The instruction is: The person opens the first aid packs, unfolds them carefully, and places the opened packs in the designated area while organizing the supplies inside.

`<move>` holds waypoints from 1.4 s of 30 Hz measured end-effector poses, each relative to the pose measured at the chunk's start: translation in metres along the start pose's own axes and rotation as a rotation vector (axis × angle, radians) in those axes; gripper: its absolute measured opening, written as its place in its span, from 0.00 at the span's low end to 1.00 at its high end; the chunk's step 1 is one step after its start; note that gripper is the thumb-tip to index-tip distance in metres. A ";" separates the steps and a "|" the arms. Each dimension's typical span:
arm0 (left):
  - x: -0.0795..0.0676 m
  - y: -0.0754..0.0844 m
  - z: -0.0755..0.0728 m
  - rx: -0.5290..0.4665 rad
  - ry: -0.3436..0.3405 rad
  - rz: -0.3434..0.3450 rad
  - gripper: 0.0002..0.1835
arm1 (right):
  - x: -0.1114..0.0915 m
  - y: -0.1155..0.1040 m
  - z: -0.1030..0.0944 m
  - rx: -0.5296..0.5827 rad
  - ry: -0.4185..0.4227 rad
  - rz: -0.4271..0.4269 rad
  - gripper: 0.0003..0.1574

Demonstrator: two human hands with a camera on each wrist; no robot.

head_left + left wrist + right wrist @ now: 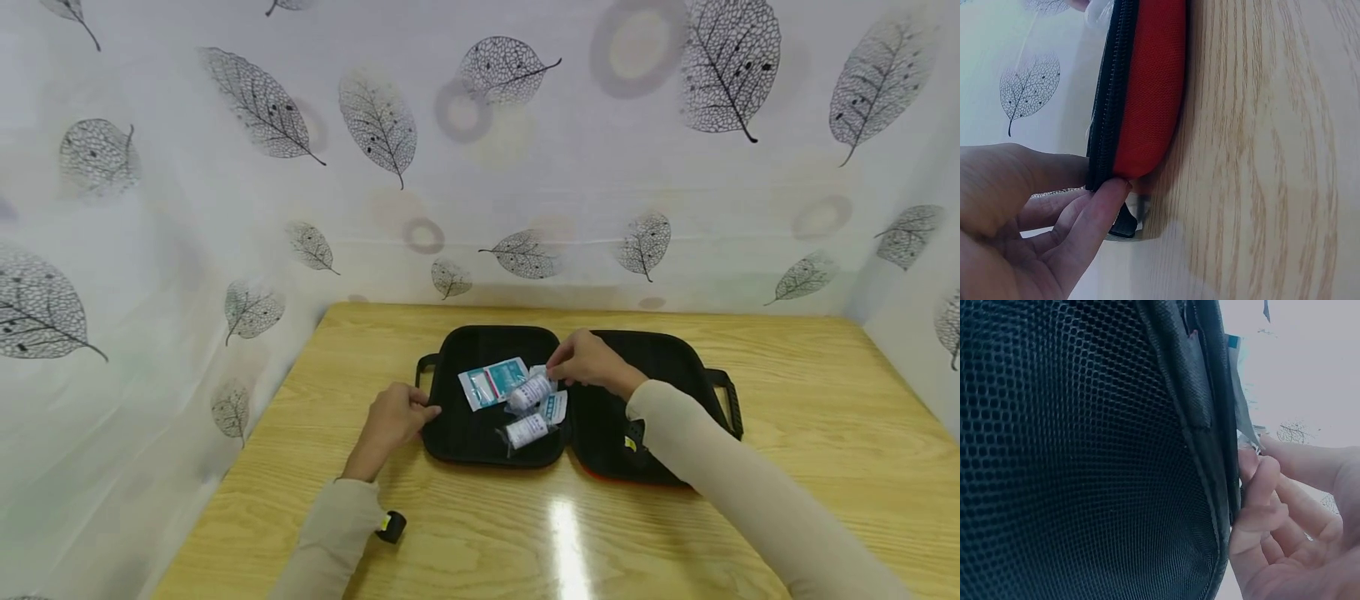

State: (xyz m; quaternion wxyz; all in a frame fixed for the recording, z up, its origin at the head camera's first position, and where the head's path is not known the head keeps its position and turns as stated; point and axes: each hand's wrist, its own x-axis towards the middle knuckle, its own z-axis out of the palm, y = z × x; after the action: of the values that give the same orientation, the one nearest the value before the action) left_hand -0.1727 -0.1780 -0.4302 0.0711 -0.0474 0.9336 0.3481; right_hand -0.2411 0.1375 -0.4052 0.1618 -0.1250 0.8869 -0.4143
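Note:
A zip case lies unfolded, its black left half [457, 442] holding several packaged items. My left hand [393, 421] pinches the left half's edge; in the left wrist view the thumb and a finger grip the zipper rim beside the red fabric side [1154, 87]. With thumb and fingertips, my right hand [592, 362] pinches the end of the clear wrapper on a white bandage roll [531, 392]. A second wrapped bandage roll [527, 429] lies just below it. Left of them rests a teal-and-white packet [491, 383]. In the right wrist view, fingers [1266, 481] meet clear plastic behind the case's edge.
The case's right half [660, 358], lined with black mesh [1085, 450], lies under my right forearm. Handles stick out on the left [423, 362] and right [727, 400]. A small white-and-blue packet [555, 406] sits near the fold. Leaf-patterned cloth [465, 183] hangs behind the wooden table [465, 533].

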 end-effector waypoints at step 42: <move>0.004 -0.006 0.000 0.020 -0.011 0.011 0.15 | -0.066 0.068 -0.116 0.214 0.267 0.225 0.26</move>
State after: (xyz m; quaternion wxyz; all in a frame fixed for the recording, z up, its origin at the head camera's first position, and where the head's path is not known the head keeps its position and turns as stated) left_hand -0.1758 -0.1830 -0.4349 0.0749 -0.0395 0.9369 0.3392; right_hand -0.2322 0.2839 -0.3761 0.1003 0.0488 0.8598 -0.4982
